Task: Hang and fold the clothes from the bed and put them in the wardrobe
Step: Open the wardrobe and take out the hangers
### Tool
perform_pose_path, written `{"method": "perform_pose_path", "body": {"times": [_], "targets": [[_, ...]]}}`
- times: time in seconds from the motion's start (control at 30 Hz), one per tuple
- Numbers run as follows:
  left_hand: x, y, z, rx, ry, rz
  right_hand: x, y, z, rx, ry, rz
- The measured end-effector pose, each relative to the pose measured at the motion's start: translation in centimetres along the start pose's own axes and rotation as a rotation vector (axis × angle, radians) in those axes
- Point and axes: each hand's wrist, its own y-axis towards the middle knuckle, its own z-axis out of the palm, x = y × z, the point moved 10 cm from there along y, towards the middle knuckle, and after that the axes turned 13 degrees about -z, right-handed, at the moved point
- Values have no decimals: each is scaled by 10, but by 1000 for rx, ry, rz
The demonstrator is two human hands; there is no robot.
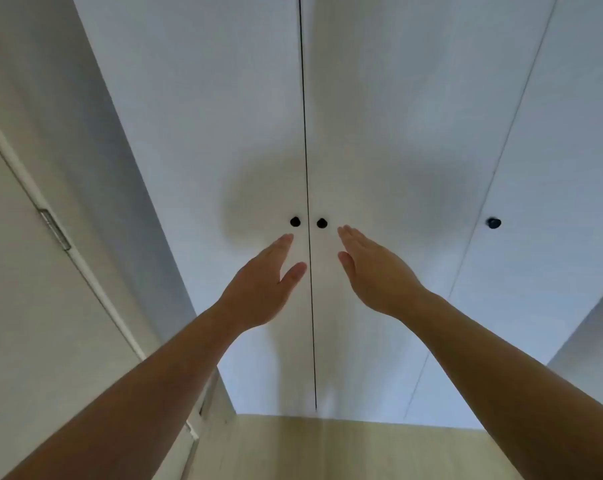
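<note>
- Room corner at close range, filled almost wholly by a white wardrobe (379, 98) with its doors closed.
- Landmark for all that follows: the dark vertical seam (306, 133) between the two nearest wardrobe doors, running from the top edge of the view down to the floor line.
- Just left of the seam, a small black left knob (295, 221); just right of the seam, a matching right knob (322, 223), both at one height.
- Well right of the seam, past a thinner door joint, a third knob (493, 222), also black and at about the same height.
- Left hand (263, 282) raised left of the seam, fingertips just below the left knob; fingers (284, 240) straight and close together, thumb spread towards the seam; flat, with nothing held.
- Right hand (372, 271) raised right of the seam, fingertips just below and slightly right of the right knob; same pose, straight fingers together, thumb angled towards the seam, nothing held.
- Both hands clear of the knobs; contact between fingertips and door panels impossible to tell.
- Bare forearms reaching up from the lower corners, one on each side of the seam.
- Soft grey shadow (251, 199) on the doors around the two near knobs, spreading to both sides of the seam.
- Below the foot of the seam, a pale wood floor (345, 448).
- Far left of the seam, a plain pale panel (33, 341) edged by a white strip, with a small metal plate (55, 230) set in that strip; wall or room door, hard to say.
</note>
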Motion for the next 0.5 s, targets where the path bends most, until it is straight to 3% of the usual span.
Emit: {"method": "perform_pose_path", "body": {"times": [0.5], "targets": [[61,168,56,72,47,59,-42,99,63,58,27,216]]}}
